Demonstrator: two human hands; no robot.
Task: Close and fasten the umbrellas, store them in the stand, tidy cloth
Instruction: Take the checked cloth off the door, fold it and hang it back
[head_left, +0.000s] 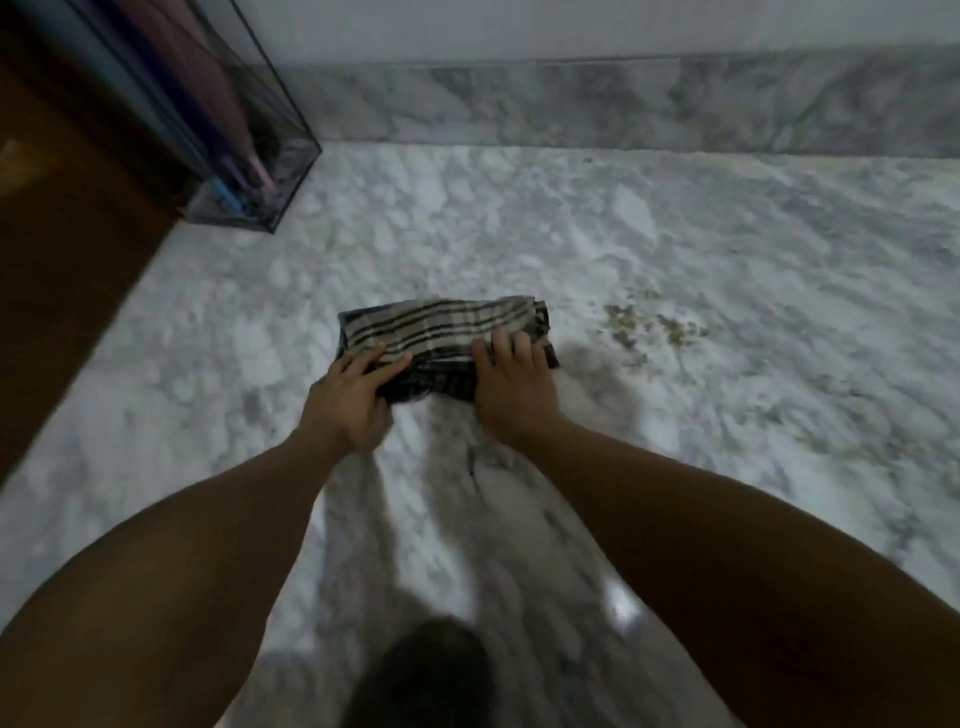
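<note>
A pale grey marble floor (727, 270) fills most of the scene. Along its far edge runs a marble skirting (623, 104), with a plain light wall (519, 28) above it. A patch of small brownish specks (652, 327) lies on the floor to the right. Dark brown wood (67, 249) stands along the left side.

Cloth (441, 332) beige with black stripes; floor (675, 260) grey-white marble; umbrellas (208, 104) pink, blue.

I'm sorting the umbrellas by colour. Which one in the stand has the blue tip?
The umbrella nearest the wooden panel, on the left inside the clear stand. Its tip is light blue; the one beside it, on the right, ends in pink.
</note>
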